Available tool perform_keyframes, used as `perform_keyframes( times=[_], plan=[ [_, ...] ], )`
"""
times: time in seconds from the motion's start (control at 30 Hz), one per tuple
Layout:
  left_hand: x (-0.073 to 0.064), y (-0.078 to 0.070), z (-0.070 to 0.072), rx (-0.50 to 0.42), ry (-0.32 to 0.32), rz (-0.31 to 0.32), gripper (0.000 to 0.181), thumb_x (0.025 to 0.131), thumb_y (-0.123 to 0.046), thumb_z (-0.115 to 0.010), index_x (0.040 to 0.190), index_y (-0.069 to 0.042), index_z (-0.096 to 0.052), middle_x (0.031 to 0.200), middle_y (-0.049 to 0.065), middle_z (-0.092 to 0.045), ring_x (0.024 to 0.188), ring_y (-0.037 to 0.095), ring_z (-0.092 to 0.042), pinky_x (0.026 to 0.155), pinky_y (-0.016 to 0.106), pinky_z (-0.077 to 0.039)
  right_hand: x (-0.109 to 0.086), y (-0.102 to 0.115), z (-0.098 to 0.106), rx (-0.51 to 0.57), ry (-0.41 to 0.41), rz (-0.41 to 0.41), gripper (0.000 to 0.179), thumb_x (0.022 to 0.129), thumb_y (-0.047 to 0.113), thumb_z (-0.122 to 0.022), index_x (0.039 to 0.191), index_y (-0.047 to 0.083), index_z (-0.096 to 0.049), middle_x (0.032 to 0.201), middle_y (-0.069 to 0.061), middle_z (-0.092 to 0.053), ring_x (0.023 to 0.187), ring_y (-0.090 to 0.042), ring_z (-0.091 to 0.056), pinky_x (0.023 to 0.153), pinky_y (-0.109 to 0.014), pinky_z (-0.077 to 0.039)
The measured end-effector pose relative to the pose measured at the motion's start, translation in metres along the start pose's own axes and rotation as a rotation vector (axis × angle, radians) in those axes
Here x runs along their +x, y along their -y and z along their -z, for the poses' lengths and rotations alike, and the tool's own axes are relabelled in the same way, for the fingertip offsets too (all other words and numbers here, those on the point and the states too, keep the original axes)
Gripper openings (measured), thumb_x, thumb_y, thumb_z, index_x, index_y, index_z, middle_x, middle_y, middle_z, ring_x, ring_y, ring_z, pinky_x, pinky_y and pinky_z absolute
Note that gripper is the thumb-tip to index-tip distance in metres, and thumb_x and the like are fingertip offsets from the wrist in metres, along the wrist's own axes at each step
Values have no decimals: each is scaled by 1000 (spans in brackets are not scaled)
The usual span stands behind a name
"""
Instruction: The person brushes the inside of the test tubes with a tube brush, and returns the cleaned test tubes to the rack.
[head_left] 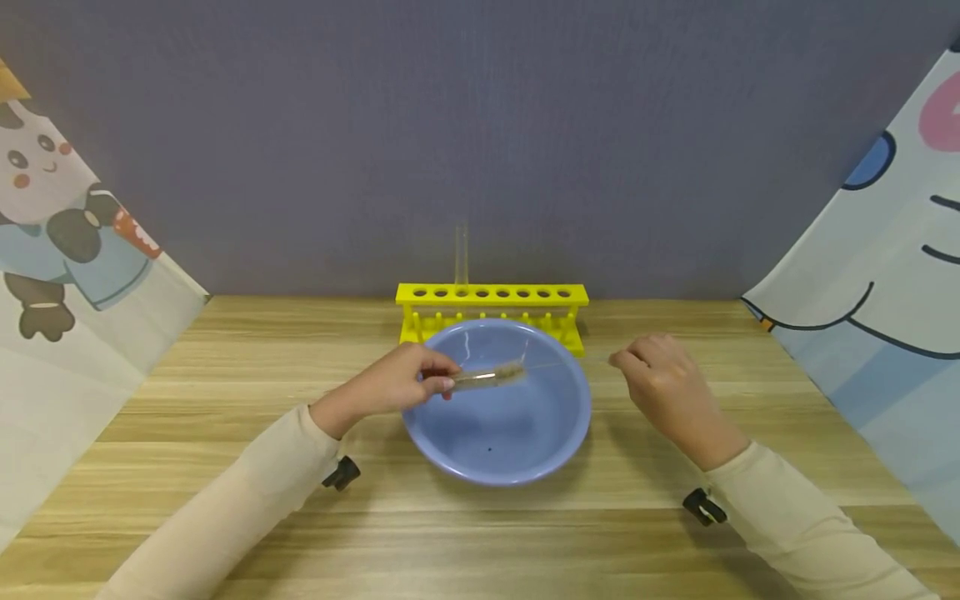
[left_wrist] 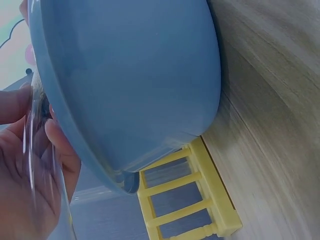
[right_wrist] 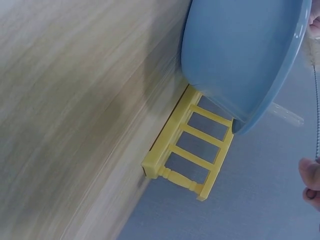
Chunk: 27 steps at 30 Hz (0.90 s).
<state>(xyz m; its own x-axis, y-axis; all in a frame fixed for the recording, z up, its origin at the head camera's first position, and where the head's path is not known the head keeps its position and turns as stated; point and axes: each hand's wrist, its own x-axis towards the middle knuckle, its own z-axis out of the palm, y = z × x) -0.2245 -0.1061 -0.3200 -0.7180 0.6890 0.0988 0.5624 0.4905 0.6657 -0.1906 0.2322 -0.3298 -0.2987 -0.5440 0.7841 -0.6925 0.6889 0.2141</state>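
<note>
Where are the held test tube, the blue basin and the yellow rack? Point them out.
Held test tube [head_left: 477,380]: head view, on its glass side.
Blue basin [head_left: 510,425]: head view, on its bare inner floor.
Yellow rack [head_left: 492,299]: head view, on its top bar.

Test tube [head_left: 477,380] above basin [head_left: 498,442], rack [head_left: 525,301] behind

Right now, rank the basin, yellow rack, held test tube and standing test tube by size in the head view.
Basin
Yellow rack, partly hidden
Held test tube and standing test tube: too alike to rank, the held one being nearer the camera
</note>
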Motion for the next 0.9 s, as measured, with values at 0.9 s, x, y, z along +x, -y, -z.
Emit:
perform_keyframes(
  times=[0.9],
  plan=[
    [0, -4, -8, 252, -151, -42, 24, 84, -10, -70, 107, -3, -71, 90, 4, -71, 53, 4, -43, 49, 19, -37, 3, 7, -5, 43, 62, -14, 28, 59, -25, -60, 72, 0, -61, 66, -9, -55, 60, -25, -51, 54, -37, -44]
  ],
)
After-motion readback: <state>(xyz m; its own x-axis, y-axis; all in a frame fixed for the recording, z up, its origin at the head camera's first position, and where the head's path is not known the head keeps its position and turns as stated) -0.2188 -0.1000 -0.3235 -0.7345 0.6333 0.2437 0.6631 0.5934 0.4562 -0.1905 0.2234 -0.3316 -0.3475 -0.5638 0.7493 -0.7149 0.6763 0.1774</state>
